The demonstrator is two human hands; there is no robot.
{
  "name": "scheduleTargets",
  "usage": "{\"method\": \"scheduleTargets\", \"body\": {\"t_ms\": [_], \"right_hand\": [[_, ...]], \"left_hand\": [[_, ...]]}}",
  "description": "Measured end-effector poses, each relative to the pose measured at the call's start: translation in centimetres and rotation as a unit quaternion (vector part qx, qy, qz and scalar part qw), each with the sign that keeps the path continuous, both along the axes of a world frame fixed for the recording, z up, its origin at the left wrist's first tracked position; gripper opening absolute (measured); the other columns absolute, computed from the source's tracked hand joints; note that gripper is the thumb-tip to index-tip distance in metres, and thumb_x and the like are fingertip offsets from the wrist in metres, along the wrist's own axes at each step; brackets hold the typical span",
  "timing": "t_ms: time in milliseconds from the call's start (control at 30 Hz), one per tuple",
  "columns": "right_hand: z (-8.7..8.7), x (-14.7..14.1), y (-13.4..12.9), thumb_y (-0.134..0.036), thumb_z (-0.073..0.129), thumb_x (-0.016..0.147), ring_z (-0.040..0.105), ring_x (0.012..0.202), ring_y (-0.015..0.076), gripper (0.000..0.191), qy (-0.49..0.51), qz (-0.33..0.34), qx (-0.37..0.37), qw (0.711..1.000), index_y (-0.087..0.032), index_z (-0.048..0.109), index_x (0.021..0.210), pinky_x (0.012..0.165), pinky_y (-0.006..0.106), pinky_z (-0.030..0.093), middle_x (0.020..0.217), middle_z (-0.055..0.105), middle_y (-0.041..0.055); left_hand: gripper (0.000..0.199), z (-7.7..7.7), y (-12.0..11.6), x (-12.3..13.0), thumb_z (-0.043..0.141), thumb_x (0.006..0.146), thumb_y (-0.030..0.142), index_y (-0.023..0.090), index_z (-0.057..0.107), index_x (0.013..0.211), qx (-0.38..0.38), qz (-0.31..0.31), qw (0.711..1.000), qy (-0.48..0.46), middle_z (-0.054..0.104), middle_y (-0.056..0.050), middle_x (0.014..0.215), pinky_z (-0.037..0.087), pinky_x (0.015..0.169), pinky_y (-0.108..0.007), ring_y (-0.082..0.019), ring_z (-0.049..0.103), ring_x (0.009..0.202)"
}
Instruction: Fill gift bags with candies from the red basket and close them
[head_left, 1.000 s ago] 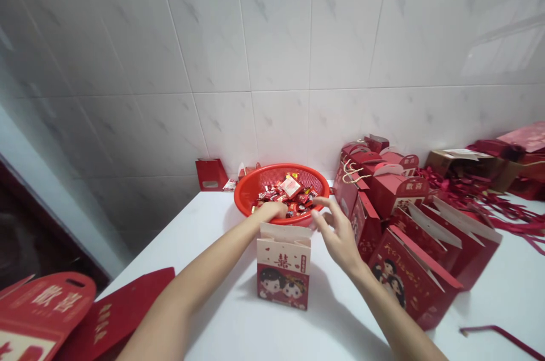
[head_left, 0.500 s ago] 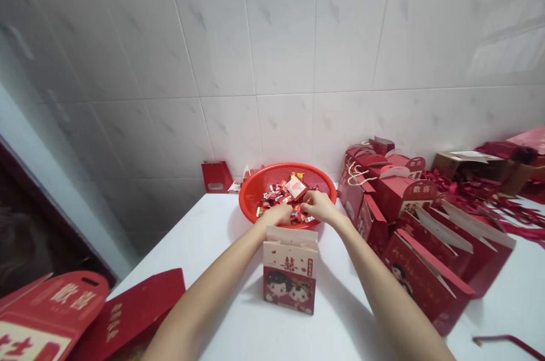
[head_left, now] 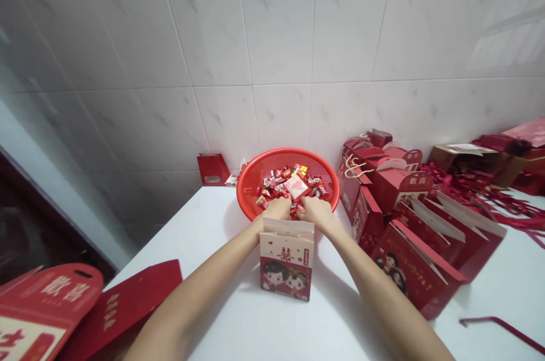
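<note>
A red plastic basket by the wall holds many wrapped candies, with a square pale-and-red packet on top. Both my hands reach in over its near rim. My left hand is closed, knuckles up, its fingertips hidden among the candies. Close beside it, my right hand is curled shut too, at the packet's near corner; whatever it grips is hidden. Between my forearms stands a small paper gift box with two cartoon figures, upright, its top flaps open.
Several red gift boxes and bags stand in a cluster at the right. Farther back lie dark red ribbons and a cardboard box. More red boxes are at the lower left. A thin red strap lies at the lower right.
My right hand has moved down and toward my left hand, off the right side of the candies. My view has tilted slightly. The gift box stands as before.
</note>
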State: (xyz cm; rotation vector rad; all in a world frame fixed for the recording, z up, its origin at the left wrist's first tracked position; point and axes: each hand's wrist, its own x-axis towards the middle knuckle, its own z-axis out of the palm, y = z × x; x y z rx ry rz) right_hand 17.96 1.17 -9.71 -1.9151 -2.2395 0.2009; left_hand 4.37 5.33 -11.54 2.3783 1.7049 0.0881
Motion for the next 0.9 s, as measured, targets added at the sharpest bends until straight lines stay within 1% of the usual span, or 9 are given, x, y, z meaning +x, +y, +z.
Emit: {"method": "scheduleTargets", "body": {"t_ms": [133, 267, 367, 467, 567, 667, 733, 800, 900], "right_hand": [[-0.6, 0.0, -1.3, -0.027, 0.051, 0.092, 0.070, 0.099, 0.0303, 0.026, 0.001, -0.011, 0.017, 1.000, -0.013, 0.067, 0.107, 0.072, 0.032, 0.046, 0.106, 0.072, 0.0183], [-1.4, -0.1, -2.4, -0.027, 0.048, 0.094, 0.071, 0.094, 0.0268, 0.024, 0.014, -0.021, 0.038, 0.999, -0.015, 0.066, 0.103, 0.068, 0.029, 0.043, 0.103, 0.073, 0.0158], [-2.0, -0.1, -3.1, -0.025, 0.047, 0.095, 0.071, 0.091, 0.0246, 0.022, 0.029, -0.025, 0.052, 0.998, -0.015, 0.067, 0.100, 0.065, 0.028, 0.039, 0.101, 0.073, 0.0137], [-2.6, 0.1, -3.7, -0.023, 0.047, 0.095, 0.070, 0.088, 0.0217, 0.021, 0.052, -0.019, 0.067, 0.996, -0.018, 0.067, 0.096, 0.062, 0.027, 0.034, 0.098, 0.074, 0.0098], [-3.2, 0.6, -4.0, -0.027, 0.050, 0.094, 0.068, 0.084, 0.0206, 0.018, 0.081, -0.019, 0.086, 0.993, -0.019, 0.067, 0.091, 0.060, 0.026, 0.031, 0.095, 0.074, 0.0078], [-3.7, 1.1, -3.8, -0.028, 0.050, 0.093, 0.067, 0.082, 0.0203, 0.018, 0.114, -0.024, 0.112, 0.987, -0.019, 0.066, 0.092, 0.060, 0.026, 0.031, 0.095, 0.074, 0.0071], [-4.1, 1.3, -3.5, -0.025, 0.049, 0.093, 0.066, 0.081, 0.0193, 0.018, 0.139, -0.022, 0.134, 0.981, -0.019, 0.065, 0.095, 0.061, 0.025, 0.032, 0.095, 0.074, 0.0058], [-4.3, 1.5, -3.2, -0.025, 0.047, 0.094, 0.065, 0.080, 0.0183, 0.019, 0.165, -0.009, 0.157, 0.974, -0.020, 0.065, 0.099, 0.064, 0.024, 0.035, 0.095, 0.073, 0.0044], [-4.5, 1.6, -3.0, -0.024, 0.044, 0.095, 0.065, 0.085, 0.0188, 0.022, 0.201, 0.023, 0.193, 0.960, -0.020, 0.064, 0.101, 0.074, 0.025, 0.041, 0.096, 0.072, 0.0049]], "left_hand": [[0.021, -0.1, -0.5, 0.3, 0.065, 0.077, 0.019, 0.012, 0.069, 0.097, 0.021, -0.004, 0.999, 0.025, 0.070, -0.020, 0.102, 0.049, 0.085, -0.039, -0.034, 0.067, 0.101], [0.019, 0.0, -1.1, 0.6, 0.065, 0.079, 0.025, 0.014, 0.071, 0.093, 0.039, -0.024, 0.999, 0.030, 0.071, -0.017, 0.096, 0.049, 0.082, -0.039, -0.034, 0.067, 0.097], [0.017, 0.1, -1.3, 0.6, 0.064, 0.079, 0.027, 0.015, 0.071, 0.090, 0.055, -0.031, 0.998, 0.027, 0.071, -0.016, 0.093, 0.049, 0.077, -0.037, -0.033, 0.068, 0.093], [0.014, 0.4, -1.2, 0.5, 0.065, 0.077, 0.022, 0.017, 0.072, 0.088, 0.068, -0.034, 0.997, 0.013, 0.072, -0.014, 0.092, 0.047, 0.072, -0.032, -0.030, 0.068, 0.091], [0.013, 1.0, -0.8, 0.5, 0.064, 0.072, 0.014, 0.017, 0.072, 0.082, 0.048, -0.022, 0.998, -0.022, 0.073, -0.010, 0.086, 0.046, 0.068, -0.028, -0.026, 0.068, 0.086], [0.015, 1.8, -0.1, 0.6, 0.060, 0.068, 0.006, 0.015, 0.071, 0.072, 0.031, -0.027, 0.995, -0.095, 0.071, -0.005, 0.073, 0.045, 0.064, -0.024, -0.020, 0.067, 0.076], [0.015, 2.4, 0.4, 0.6, 0.057, 0.068, 0.004, 0.013, 0.070, 0.069, 0.019, -0.019, 0.985, -0.171, 0.067, -0.003, 0.067, 0.046, 0.061, -0.022, -0.016, 0.064, 0.068], [0.014, 2.9, 0.9, 0.6, 0.057, 0.069, 0.005, 0.012, 0.069, 0.072, -0.021, 0.008, 0.962, -0.274, 0.064, -0.002, 0.065, 0.048, 0.057, -0.021, -0.013, 0.061, 0.061], [0.016, 3.3, 1.5, 0.1, 0.059, 0.071, 0.008, 0.013, 0.068, 0.083, -0.101, 0.050, 0.905, -0.411, 0.063, 0.000, 0.071, 0.053, 0.058, -0.022, -0.011, 0.059, 0.060]]}}
